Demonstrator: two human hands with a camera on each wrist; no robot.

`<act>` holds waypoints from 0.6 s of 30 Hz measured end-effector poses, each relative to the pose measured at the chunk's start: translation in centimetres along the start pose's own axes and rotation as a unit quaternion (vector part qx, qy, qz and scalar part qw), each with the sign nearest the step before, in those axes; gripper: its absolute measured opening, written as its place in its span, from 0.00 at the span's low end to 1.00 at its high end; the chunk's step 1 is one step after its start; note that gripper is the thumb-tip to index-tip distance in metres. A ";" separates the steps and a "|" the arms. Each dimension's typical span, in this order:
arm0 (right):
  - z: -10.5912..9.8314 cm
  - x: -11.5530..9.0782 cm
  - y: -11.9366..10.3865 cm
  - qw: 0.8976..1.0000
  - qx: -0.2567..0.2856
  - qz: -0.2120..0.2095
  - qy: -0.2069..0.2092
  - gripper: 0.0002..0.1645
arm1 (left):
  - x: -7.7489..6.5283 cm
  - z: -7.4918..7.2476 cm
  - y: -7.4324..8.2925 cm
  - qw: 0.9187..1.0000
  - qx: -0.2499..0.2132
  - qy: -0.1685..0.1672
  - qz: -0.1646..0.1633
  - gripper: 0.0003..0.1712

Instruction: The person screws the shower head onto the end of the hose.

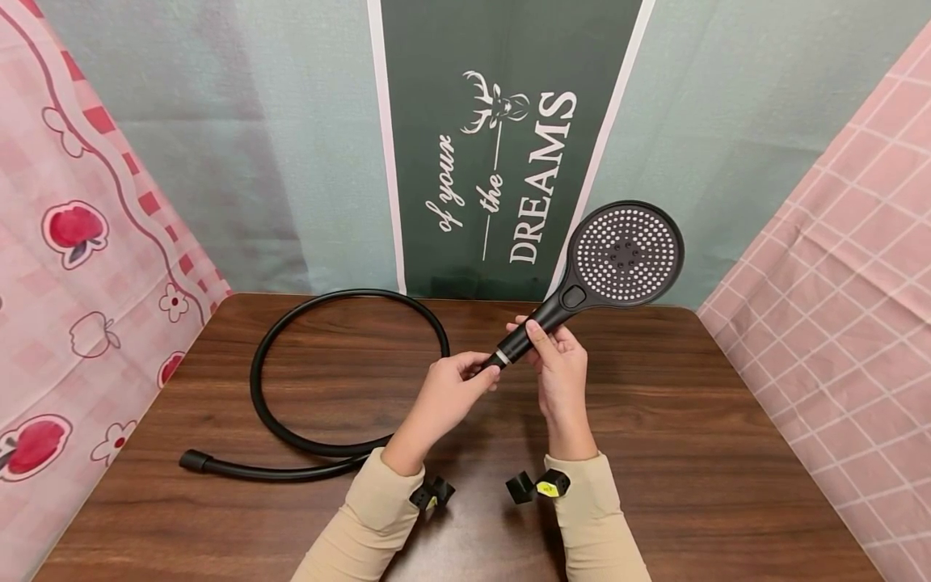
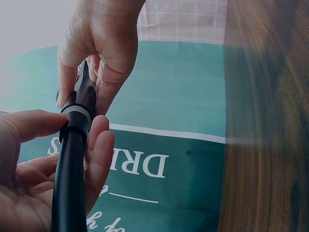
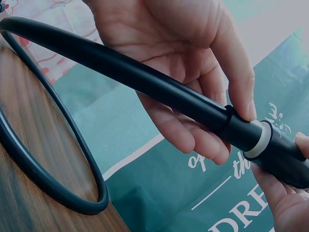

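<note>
A black shower head (image 1: 627, 255) with a round face of pale nozzles is held up over the table, tilted to the upper right. My right hand (image 1: 560, 376) grips its handle, thumb along the front. At the handle's lower end, my left hand (image 1: 454, 392) pinches the black hose end (image 3: 241, 131) between thumb and fingers. A light ring (image 2: 78, 110) shows between the hose end and the handle, and the two parts meet there in line. From the left hand the black hose (image 1: 256, 364) loops over the table's left side; its free end (image 1: 195, 461) lies at the front left.
The brown wooden table (image 1: 691, 453) reaches a green and teal cloth backdrop (image 1: 313, 162) with printed lettering. Pink patterned cloths hang at the left (image 1: 109, 267) and right (image 1: 836, 323). Small black cameras (image 1: 434, 491) are strapped to both wrists.
</note>
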State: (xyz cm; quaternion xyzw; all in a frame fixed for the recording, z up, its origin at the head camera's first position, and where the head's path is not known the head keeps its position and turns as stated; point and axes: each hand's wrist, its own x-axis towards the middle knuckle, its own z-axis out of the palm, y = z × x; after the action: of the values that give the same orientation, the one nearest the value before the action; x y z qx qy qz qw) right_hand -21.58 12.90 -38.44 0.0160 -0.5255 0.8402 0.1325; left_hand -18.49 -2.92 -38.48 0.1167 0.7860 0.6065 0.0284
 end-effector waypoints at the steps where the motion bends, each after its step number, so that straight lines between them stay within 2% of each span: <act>1: 0.0 0.0 0.0 1.000 0.000 0.001 0.000 0.07 | 0.0 0.0 0.0 1.000 0.002 0.002 0.003 0.16; 11: 0.2 0.0 -0.1 1.000 0.004 -0.006 0.001 0.06 | 0.1 0.1 -0.2 0.999 0.028 0.019 0.012 0.14; 18: 0.2 0.0 0.0 1.000 0.004 -0.006 0.002 0.05 | 0.0 0.1 -0.1 0.999 0.028 0.020 0.016 0.14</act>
State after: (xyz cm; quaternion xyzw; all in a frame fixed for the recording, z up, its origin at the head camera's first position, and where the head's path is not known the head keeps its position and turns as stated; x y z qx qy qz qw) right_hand -21.63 12.71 -38.32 0.0181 -0.5217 0.8416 0.1389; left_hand -18.53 -2.85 -38.63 0.1177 0.8013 0.5865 -0.0004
